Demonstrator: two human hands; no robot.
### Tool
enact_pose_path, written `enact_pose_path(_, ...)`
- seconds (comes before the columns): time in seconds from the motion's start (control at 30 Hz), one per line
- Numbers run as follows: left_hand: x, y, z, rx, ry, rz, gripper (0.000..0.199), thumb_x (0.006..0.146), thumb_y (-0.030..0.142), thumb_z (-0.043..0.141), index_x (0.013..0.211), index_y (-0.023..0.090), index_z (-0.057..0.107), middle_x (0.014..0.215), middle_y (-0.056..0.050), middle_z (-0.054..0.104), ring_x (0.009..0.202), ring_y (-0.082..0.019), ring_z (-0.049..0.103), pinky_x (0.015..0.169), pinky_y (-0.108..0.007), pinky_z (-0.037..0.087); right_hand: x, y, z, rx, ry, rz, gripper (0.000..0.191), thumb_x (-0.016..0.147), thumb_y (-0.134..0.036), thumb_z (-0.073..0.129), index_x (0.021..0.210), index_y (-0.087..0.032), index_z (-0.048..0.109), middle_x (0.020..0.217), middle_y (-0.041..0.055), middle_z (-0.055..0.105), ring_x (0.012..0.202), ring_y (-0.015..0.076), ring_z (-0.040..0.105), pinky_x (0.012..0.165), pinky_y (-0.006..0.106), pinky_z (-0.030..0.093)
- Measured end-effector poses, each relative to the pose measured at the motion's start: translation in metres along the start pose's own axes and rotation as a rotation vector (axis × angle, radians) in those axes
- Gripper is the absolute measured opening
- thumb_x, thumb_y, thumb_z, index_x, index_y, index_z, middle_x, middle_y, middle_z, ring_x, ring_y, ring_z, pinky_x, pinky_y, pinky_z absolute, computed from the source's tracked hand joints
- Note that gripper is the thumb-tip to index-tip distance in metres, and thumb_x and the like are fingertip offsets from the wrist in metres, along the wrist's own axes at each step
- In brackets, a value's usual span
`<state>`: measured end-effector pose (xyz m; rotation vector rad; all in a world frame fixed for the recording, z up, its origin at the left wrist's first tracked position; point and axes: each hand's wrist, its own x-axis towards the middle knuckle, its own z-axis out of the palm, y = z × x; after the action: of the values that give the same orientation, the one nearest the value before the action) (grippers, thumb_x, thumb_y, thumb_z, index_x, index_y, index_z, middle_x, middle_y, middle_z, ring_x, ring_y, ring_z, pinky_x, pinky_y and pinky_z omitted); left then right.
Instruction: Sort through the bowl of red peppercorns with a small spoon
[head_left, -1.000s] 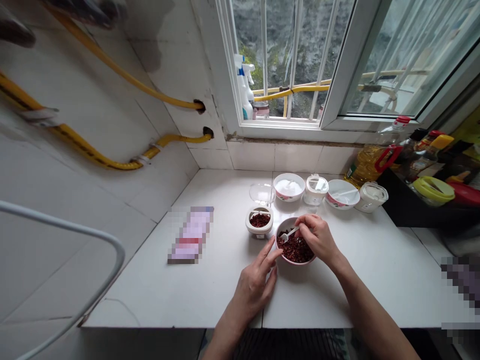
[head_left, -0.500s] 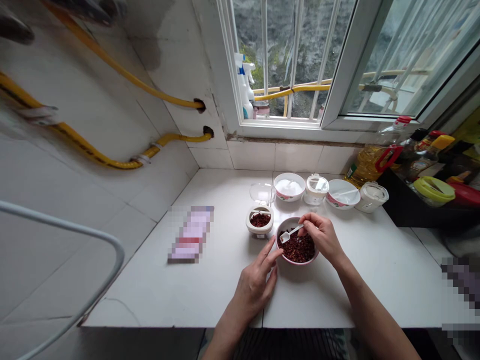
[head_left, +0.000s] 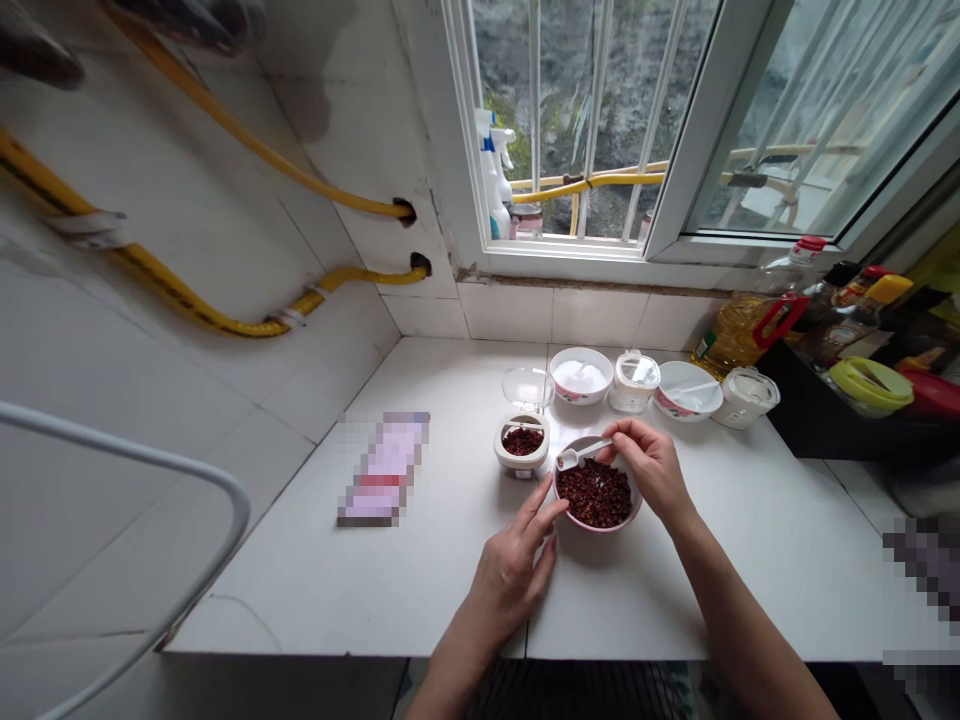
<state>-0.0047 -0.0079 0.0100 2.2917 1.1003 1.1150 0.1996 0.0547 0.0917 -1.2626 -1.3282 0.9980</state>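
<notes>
Spoon (head_left: 574, 457) has risen toward the far-left rim of the bowl (head_left: 600, 527), pinched in the fingers of the right hand (head_left: 651, 468).
Left hand (head_left: 516, 555) touches the bowl's side, fingers extended; keep spoon level over the dark-red bits (head_left: 598, 496) (tilting likely spills).

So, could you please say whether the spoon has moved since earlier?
Yes: against the open jar, the spoon has moved up the picture, toward the far rim of the bowl.

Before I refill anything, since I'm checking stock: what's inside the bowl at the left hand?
The bowl holds dark reddish-brown pieces; the right hand holds a white spoon over it. Its bottom is covered, so it can't be seen.
</notes>
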Motion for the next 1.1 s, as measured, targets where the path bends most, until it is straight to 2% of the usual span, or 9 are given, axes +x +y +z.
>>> enact_pose_path(0.13, 0.0, 0.0, 0.0, -0.011, 0.015, 0.004, 0.054, 0.092, 0.005, 0.045, 0.142, 0.026, 0.044, 0.151, -0.017, 0.047, 0.092, -0.016, 0.073, 0.08, -0.03, 0.062, -0.002, -0.011, 0.015, -0.039, 0.028, -0.132, 0.018, 0.089, -0.037, 0.054, 0.09, -0.021, 0.062, 0.076, 0.0047, 0.075, 0.072, 0.0203, 0.073, 0.071, 0.033, 0.057)
enact_pose_path(0.23, 0.0, 0.0, 0.001, -0.011, 0.016, 0.005, 0.053, 0.092, 0.005, 0.045, 0.141, 0.026, 0.044, 0.152, -0.016, 0.047, 0.093, -0.016, 0.073, 0.08, -0.029, 0.062, -0.004, -0.014, 0.027, -0.232, 0.041, -0.365, 0.014, 0.095, -0.027, 0.048, 0.096, -0.022, 0.062, 0.087, 0.0062, 0.076, 0.079, 0.0203, 0.073, 0.085, 0.039, 0.054)
enact_pose_path(0.37, 0.0, 0.0, 0.0, -0.004, 0.011, -0.002, 0.052, 0.093, 0.006, 0.044, 0.141, 0.026, 0.044, 0.153, -0.016, 0.046, 0.094, -0.017, 0.073, 0.08, -0.029, 0.061, -0.007, -0.011, 0.033, -0.525, -0.059, -0.708, 0.022, 0.093, -0.011, 0.044, 0.095, -0.023, 0.062, 0.085, 0.0035, 0.077, 0.077, 0.0191, 0.07, 0.103, 0.047, 0.043)
enact_pose_path(0.47, 0.0, 0.0, 0.0, -0.003, 0.011, -0.006, 0.054, 0.093, 0.006, 0.045, 0.142, 0.027, 0.044, 0.152, -0.015, 0.046, 0.093, -0.017, 0.073, 0.08, -0.029, 0.061, -0.007, -0.011, 0.025, -0.549, -0.001, -0.772, 0.022, 0.092, -0.009, 0.045, 0.097, -0.023, 0.062, 0.083, 0.0015, 0.077, 0.074, 0.0185, 0.07, 0.102, 0.047, 0.043)
enact_pose_path(0.57, 0.0, 0.0, 0.0, -0.006, 0.011, 0.002, 0.056, 0.091, 0.005, 0.045, 0.143, 0.027, 0.042, 0.152, -0.016, 0.046, 0.093, -0.016, 0.073, 0.08, -0.029, 0.062, -0.006, -0.009, 0.01, -0.497, 0.111, -0.738, 0.019, 0.091, -0.01, 0.049, 0.094, -0.023, 0.062, 0.073, -0.0022, 0.075, 0.065, 0.0177, 0.068, 0.098, 0.045, 0.046)
enact_pose_path(0.63, 0.0, 0.0, 0.0, -0.01, 0.012, 0.004, 0.056, 0.092, 0.005, 0.045, 0.143, 0.027, 0.042, 0.152, -0.016, 0.046, 0.092, -0.016, 0.073, 0.079, -0.03, 0.062, -0.005, -0.006, 0.002, -0.513, 0.127, -0.687, 0.018, 0.089, -0.011, 0.05, 0.088, -0.024, 0.062, 0.064, -0.004, 0.071, 0.06, 0.0176, 0.065, 0.093, 0.043, 0.048)
enact_pose_path(0.83, -0.001, -0.002, 0.001, -0.013, 0.017, 0.01, 0.048, 0.093, 0.006, 0.045, 0.137, 0.023, 0.048, 0.15, -0.017, 0.048, 0.088, -0.014, 0.073, 0.079, -0.027, 0.061, -0.005, 0.013, 0.001, -0.609, -0.008, -0.562, 0.02, 0.084, -0.011, 0.048, 0.074, -0.023, 0.06, 0.069, -0.0003, 0.071, 0.065, 0.0184, 0.062, 0.089, 0.04, 0.048)
enact_pose_path(1.0, 0.0, -0.002, 0.002, -0.016, 0.029, 0.014, 0.046, 0.092, 0.006, 0.045, 0.135, 0.022, 0.049, 0.149, -0.018, 0.05, 0.087, -0.014, 0.073, 0.079, -0.026, 0.061, -0.005, 0.018, 0.005, -0.521, -0.043, -0.377, 0.019, 0.084, -0.016, 0.048, 0.074, -0.024, 0.062, 0.066, 0.0016, 0.071, 0.083, 0.0232, 0.065, 0.083, 0.037, 0.049)
enact_pose_path(1.1, 0.001, 0.0, 0.0, -0.012, 0.023, 0.01, 0.046, 0.093, 0.006, 0.046, 0.135, 0.023, 0.049, 0.15, -0.018, 0.049, 0.087, -0.014, 0.073, 0.078, -0.027, 0.061, -0.005, 0.014, 0.001, -0.397, -0.046, -0.254, 0.016, 0.083, -0.019, 0.048, 0.073, -0.023, 0.061, 0.059, -0.0002, 0.069, 0.072, 0.0209, 0.066, 0.079, 0.035, 0.049)
